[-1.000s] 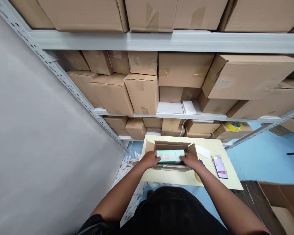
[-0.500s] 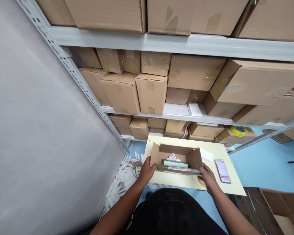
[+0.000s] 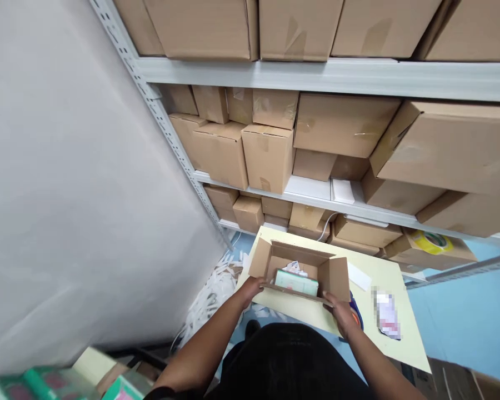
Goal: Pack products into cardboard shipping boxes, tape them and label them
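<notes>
An open cardboard box (image 3: pixel 294 251) rests on the cream tabletop in front of me, its left and right end flaps raised. Inside lie a pale green-and-white box (image 3: pixel 296 282) and some crumpled printed paper (image 3: pixel 294 268). My left hand (image 3: pixel 250 291) is closed on the near left corner of the cardboard box. At its near right corner, my right hand (image 3: pixel 339 314) grips the front edge with the thumb on top. Just right of that hand, a blue tape dispenser (image 3: pixel 355 310) with an orange part is partly hidden.
The cream table (image 3: pixel 404 350) also bears a blurred-out phone (image 3: pixel 387 318) and a white slip (image 3: pixel 359 276). Shelving (image 3: pixel 300 75) full of cartons stands behind, with yellow tape (image 3: pixel 432 242) on one. Shredded paper (image 3: pixel 210 294) covers the floor at left; green packages (image 3: pixel 45 383) lie lower left.
The cardboard box's near side has tipped lower, showing more of the pale green-and-white box. My right hand has shifted left along the front edge. The view has turned left, bringing in green packages.
</notes>
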Demonstrator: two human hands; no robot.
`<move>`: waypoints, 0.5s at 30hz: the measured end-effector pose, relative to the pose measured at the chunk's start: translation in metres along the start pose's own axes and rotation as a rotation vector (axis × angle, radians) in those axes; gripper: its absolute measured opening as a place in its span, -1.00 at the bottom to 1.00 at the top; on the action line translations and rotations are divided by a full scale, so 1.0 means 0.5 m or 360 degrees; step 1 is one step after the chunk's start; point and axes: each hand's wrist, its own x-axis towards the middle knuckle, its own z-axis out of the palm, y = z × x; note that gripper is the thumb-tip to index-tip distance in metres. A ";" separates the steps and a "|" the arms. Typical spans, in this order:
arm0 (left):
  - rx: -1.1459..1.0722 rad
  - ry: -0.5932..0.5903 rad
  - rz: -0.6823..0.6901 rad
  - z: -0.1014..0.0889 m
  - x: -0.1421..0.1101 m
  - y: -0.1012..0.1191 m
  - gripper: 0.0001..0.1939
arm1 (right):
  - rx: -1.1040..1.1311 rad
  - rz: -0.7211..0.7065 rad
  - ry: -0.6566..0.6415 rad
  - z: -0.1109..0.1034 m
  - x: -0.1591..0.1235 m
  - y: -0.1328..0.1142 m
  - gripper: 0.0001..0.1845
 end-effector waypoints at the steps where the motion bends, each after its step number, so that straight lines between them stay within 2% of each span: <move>1: -0.0029 0.0042 -0.0011 0.007 -0.008 -0.002 -0.72 | 0.0064 0.0087 -0.0089 -0.002 0.005 0.001 -0.50; 4: -0.0141 0.0161 -0.0056 0.035 -0.040 -0.011 -0.69 | 0.0187 0.0257 -0.0254 -0.021 0.031 -0.004 -0.44; 7: -0.0251 0.0272 -0.0094 0.070 -0.089 -0.027 -0.65 | 0.0168 0.0216 -0.0272 -0.048 0.067 -0.018 -0.38; 10: -0.0356 0.0454 -0.0093 0.103 -0.153 -0.051 -0.60 | 0.0132 0.0162 -0.0387 -0.066 0.101 -0.037 -0.39; 12: -0.0452 0.0621 -0.0072 0.117 -0.200 -0.069 -0.56 | 0.0052 0.0113 -0.0518 -0.065 0.118 -0.053 -0.41; 15: -0.0564 0.0846 -0.0001 0.122 -0.273 -0.093 -0.52 | -0.0092 -0.0041 -0.0730 -0.041 0.131 -0.082 -0.47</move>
